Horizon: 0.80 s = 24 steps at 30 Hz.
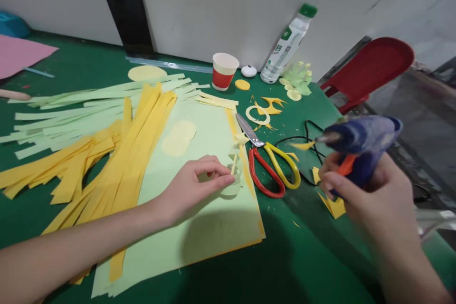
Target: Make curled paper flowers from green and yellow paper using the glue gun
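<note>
My left hand [206, 180] pinches a small pale-green paper flower [235, 161] with a thin stem and a yellowish tip, just above the light-green sheets [206, 232]. My right hand [370, 194] is wrapped around the handle of a blue glue gun [366, 135] with an orange trigger, held above the table's right side. Its nozzle points left, and a yellow paper scrap shows near the tip. Between my hands lie scissors [265, 145] with one red and one yellow handle, blades toward the back.
Yellow strips [135, 152] and pale-green strips [81, 104] spread across the left. At the back stand a paper cup [224, 73] and a leaning white bottle [287, 47]. A paper ring [258, 115], scraps and a black cord [308, 133] lie right of centre. A red chair [374, 71] stands beyond.
</note>
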{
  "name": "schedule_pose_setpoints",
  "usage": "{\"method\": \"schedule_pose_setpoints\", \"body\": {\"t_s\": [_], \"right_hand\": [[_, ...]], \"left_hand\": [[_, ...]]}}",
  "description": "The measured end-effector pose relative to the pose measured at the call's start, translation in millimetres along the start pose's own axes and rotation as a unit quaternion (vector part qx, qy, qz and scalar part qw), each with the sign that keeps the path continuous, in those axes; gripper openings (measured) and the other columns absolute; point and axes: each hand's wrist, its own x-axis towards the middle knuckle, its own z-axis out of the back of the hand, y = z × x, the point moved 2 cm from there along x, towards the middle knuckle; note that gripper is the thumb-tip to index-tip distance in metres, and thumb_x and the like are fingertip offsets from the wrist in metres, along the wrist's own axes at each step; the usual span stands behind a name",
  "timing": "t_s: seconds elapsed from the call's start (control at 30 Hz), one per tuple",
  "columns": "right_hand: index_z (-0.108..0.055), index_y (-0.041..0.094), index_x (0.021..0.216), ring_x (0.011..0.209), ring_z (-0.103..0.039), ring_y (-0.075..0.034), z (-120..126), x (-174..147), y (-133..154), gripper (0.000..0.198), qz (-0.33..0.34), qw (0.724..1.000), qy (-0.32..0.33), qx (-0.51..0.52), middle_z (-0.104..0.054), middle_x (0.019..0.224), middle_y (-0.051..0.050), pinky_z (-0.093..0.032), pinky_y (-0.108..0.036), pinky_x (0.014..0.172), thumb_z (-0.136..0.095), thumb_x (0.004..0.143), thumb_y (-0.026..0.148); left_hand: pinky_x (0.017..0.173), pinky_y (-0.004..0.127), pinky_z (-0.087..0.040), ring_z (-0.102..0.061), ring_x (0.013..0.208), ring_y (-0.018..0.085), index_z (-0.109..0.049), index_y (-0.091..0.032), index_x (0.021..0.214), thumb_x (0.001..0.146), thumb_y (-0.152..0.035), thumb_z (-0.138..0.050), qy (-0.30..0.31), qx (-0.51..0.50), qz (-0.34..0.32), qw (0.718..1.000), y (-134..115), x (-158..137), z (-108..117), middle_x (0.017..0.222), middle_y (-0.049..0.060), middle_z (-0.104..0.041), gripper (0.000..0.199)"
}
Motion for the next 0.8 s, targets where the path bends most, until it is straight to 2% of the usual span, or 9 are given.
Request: {"method": "schedule_pose_setpoints", "body": {"t_s": [0.1, 0.27, 0.37, 0.6, 0.8], "right_hand": [[-0.047, 0.023, 0.074, 0.047, -0.051, -0.017, -16.0, -20.0, 3.7, 0.04, -0.031, 0.999, -0.003, -0.038, -0.056, 0.058, 0.0, -0.041, -0.03, 0.042, -0.075, 0.051, 0.038], [-0.045, 0.024, 0.074, 0.044, -0.047, -0.016, -32.7, -26.8, 0.1, 0.04, -0.025, 0.995, -0.022, -0.09, -0.052, 0.055, 0.002, -0.039, -0.031, 0.042, -0.072, 0.054, 0.045], [-0.046, 0.024, 0.075, 0.047, -0.047, -0.016, -36.0, -25.2, -3.4, 0.039, -0.01, 0.993, -0.029, -0.118, -0.052, 0.059, 0.0, -0.039, -0.032, 0.044, -0.072, 0.053, 0.043], [-0.048, 0.023, 0.083, 0.071, -0.057, -0.024, -39.1, -23.4, -8.1, 0.04, 0.018, 0.992, -0.037, -0.117, -0.058, 0.081, -0.008, -0.047, -0.04, 0.065, -0.072, 0.055, 0.04], [-0.05, 0.022, 0.083, 0.076, -0.058, -0.027, -38.2, -23.1, -7.0, 0.039, 0.024, 0.99, -0.04, -0.135, -0.059, 0.084, -0.011, -0.046, -0.045, 0.072, -0.071, 0.056, 0.041]], "left_hand": [[0.065, 0.03, -0.038, -0.048, 0.067, 0.014, -0.067, -0.019, 0.065, 0.074, -0.034, -0.063, -0.006, -0.012, -0.004, 1.0, 0.9, 0.9, 0.2, 0.069, 0.0, -0.054, 0.018], [0.059, 0.026, -0.035, -0.044, 0.061, 0.01, -0.065, -0.019, 0.059, 0.073, -0.033, -0.065, -0.001, -0.041, 0.007, 0.999, 1.6, 0.5, 0.2, 0.065, -0.002, -0.051, 0.02], [0.06, 0.025, -0.034, -0.043, 0.061, 0.01, -0.063, -0.018, 0.056, 0.075, -0.032, -0.063, 0.006, -0.029, 0.004, 1.0, 0.4, 0.4, 0.8, 0.064, -0.003, -0.05, 0.023], [0.058, 0.026, -0.034, -0.045, 0.06, 0.01, -0.066, -0.02, 0.063, 0.076, -0.028, -0.062, 0.008, -0.038, -0.031, 0.999, -0.3, 1.6, 0.1, 0.061, -0.003, -0.052, 0.016], [0.057, 0.025, -0.035, -0.045, 0.059, 0.009, -0.066, -0.019, 0.062, 0.074, -0.023, -0.063, 0.001, -0.054, -0.039, 0.998, -1.6, 2.6, 0.3, 0.06, -0.004, -0.054, 0.013]]}}
